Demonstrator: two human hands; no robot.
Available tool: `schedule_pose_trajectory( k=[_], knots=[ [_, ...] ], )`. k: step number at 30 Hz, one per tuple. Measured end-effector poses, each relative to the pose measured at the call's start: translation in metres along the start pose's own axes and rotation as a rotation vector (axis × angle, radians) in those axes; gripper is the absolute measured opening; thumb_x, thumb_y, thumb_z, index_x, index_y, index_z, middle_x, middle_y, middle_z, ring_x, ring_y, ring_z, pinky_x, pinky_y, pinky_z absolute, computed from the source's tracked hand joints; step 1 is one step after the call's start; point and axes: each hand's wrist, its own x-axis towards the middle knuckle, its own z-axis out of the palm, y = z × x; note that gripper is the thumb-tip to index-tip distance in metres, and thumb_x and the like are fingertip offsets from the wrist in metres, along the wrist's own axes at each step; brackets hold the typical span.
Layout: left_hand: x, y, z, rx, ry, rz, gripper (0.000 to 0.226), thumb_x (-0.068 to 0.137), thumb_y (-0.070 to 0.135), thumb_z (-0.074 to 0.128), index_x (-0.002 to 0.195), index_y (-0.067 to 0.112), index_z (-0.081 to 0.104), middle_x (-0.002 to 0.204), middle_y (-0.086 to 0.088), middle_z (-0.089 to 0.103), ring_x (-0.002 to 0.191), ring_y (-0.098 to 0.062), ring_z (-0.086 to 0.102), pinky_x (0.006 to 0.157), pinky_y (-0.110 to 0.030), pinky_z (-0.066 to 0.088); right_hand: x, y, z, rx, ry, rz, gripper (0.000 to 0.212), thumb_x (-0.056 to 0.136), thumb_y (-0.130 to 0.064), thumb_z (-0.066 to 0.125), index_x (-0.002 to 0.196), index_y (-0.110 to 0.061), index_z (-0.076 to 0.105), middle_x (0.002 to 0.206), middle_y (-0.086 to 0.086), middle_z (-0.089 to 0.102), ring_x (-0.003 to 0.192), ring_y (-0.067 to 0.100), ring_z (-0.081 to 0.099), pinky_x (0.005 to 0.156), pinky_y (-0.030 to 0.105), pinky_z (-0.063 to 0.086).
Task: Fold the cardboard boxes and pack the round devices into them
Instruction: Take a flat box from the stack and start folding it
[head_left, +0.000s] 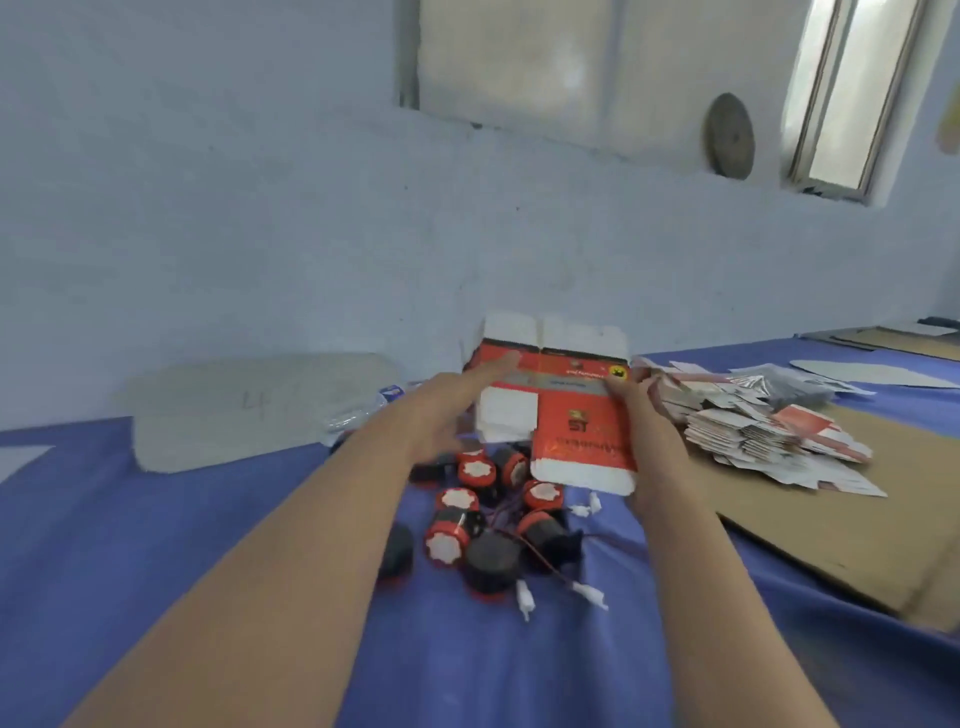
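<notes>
Blue cloth (156, 545) covers the table, and two bare forearms reach forward over it from the near edge

Between the arms lies a loose pile of round devices (457, 519), black bodies with red rims and white faces, some upright and some on their sides. Thin red and black wires trail out of the pile toward the near side and end in small white plugs (589, 592) on the cloth

Just beyond the pile both hands hold up a flat box (576, 436), red with white flaps, unfolded and tilted toward the camera, its lower flap hanging above the far devices. The left hand (447, 410) has its fingers straight and spread a little, the tips touching the upper left red panel; it grips nothing. The right hand (649, 426) holds the box's right edge, thumb laid on the printed front, the other fingers hidden behind the card

To the right a stack of flat boxes (753, 431) lies fanned out on a brown cardboard sheet (831, 519). To the left a pale grey slab (249, 405) leans at the foot of the wall

Farther back, on the ledge beside the window (852, 93), a round grey disc (730, 136) stands on edge
</notes>
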Motion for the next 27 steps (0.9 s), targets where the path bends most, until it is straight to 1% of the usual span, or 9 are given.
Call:
schedule_pose_trajectory(
  k=[2, 4, 5, 7, 9, 12, 16, 23, 27],
  knots=[
    [-0.059, -0.022, -0.010, -0.235, 0.004, -0.019, 0.027, 0.084, 0.040, 0.065, 0.098, 0.018, 0.070, 0.097, -0.006, 0.075, 0.080, -0.018, 0.072, 0.070, -0.034, 0.060, -0.049, 0.006, 0.017, -0.106, -0.115, 0.066, 0.025, 0.084, -0.038, 0.066, 0.067, -0.020, 0.073, 0.074, 0.008, 0.073, 0.062, 0.024, 0.069, 0.069, 0.039, 0.056],
    [-0.113, -0.059, -0.021, -0.405, 0.152, 0.063, 0.028, 0.082, 0.036, 0.065, 0.104, 0.018, 0.068, 0.096, -0.004, 0.075, 0.079, -0.017, 0.073, 0.058, -0.029, 0.058, -0.093, 0.022, 0.034, -0.255, -0.208, 0.038, 0.029, 0.086, -0.040, 0.065, 0.071, -0.016, 0.072, 0.071, 0.005, 0.073, 0.059, 0.018, 0.067, 0.057, 0.027, 0.055],
    [-0.138, -0.077, -0.026, -0.463, 0.254, 0.125, 0.034, 0.080, 0.035, 0.067, 0.109, 0.018, 0.067, 0.099, -0.004, 0.075, 0.084, -0.018, 0.073, 0.058, -0.029, 0.057, -0.111, 0.032, 0.043, -0.323, -0.242, 0.003, 0.028, 0.087, -0.040, 0.064, 0.077, -0.015, 0.072, 0.070, 0.003, 0.073, 0.060, 0.015, 0.068, 0.055, 0.024, 0.054],
    [-0.177, -0.112, -0.033, -0.463, 0.442, 0.223, 0.042, 0.076, 0.036, 0.070, 0.114, 0.020, 0.065, 0.103, -0.003, 0.074, 0.091, -0.020, 0.072, 0.063, -0.033, 0.058, -0.142, 0.056, 0.059, -0.537, -0.252, -0.124, 0.028, 0.087, -0.041, 0.065, 0.095, -0.015, 0.071, 0.087, 0.001, 0.073, 0.079, 0.016, 0.069, 0.074, 0.031, 0.056],
    [-0.202, -0.140, -0.040, -0.405, 0.606, 0.281, 0.033, 0.081, 0.031, 0.070, 0.113, 0.025, 0.064, 0.100, 0.003, 0.075, 0.092, -0.017, 0.072, 0.069, -0.035, 0.057, -0.166, 0.080, 0.077, -0.782, -0.111, -0.342, 0.030, 0.087, -0.034, 0.066, 0.108, -0.014, 0.066, 0.106, 0.001, 0.064, 0.099, 0.019, 0.060, 0.087, 0.034, 0.048],
    [-0.216, -0.165, -0.051, -0.348, 0.819, 0.300, 0.026, 0.086, 0.025, 0.069, 0.111, 0.028, 0.063, 0.099, 0.007, 0.074, 0.090, -0.010, 0.071, 0.076, -0.036, 0.057, -0.204, 0.109, 0.111, -0.766, -0.121, -0.530, 0.015, 0.088, -0.020, 0.061, 0.103, -0.018, 0.064, 0.105, -0.002, 0.058, 0.093, 0.015, 0.056, 0.078, 0.023, 0.042],
    [-0.219, -0.176, -0.062, -0.272, 0.840, 0.317, 0.037, 0.090, 0.016, 0.065, 0.126, 0.018, 0.057, 0.116, -0.003, 0.069, 0.105, -0.019, 0.067, 0.095, -0.046, 0.052, -0.228, 0.148, 0.138, -0.809, -0.306, -0.518, 0.012, 0.093, -0.016, 0.054, 0.099, -0.018, 0.064, 0.090, -0.013, 0.054, 0.083, 0.007, 0.051, 0.070, 0.011, 0.037],
    [-0.221, -0.187, -0.069, -0.388, 0.720, 0.338, 0.039, 0.088, 0.011, 0.065, 0.124, 0.025, 0.057, 0.113, -0.001, 0.071, 0.103, -0.019, 0.068, 0.089, -0.041, 0.055, -0.237, 0.153, 0.143, -0.720, -0.320, -0.405, 0.022, 0.093, -0.009, 0.050, 0.113, -0.016, 0.058, 0.094, -0.012, 0.053, 0.086, 0.005, 0.050, 0.068, 0.004, 0.037],
    [-0.222, -0.186, -0.070, -0.360, 0.730, 0.373, 0.037, 0.088, 0.016, 0.067, 0.122, 0.027, 0.059, 0.112, 0.004, 0.071, 0.100, -0.013, 0.069, 0.078, -0.027, 0.056, -0.245, 0.150, 0.140, -0.679, -0.364, -0.349, 0.013, 0.093, -0.010, 0.049, 0.097, -0.020, 0.054, 0.092, -0.007, 0.062, 0.084, 0.009, 0.059, 0.072, 0.021, 0.048]
  ],
)
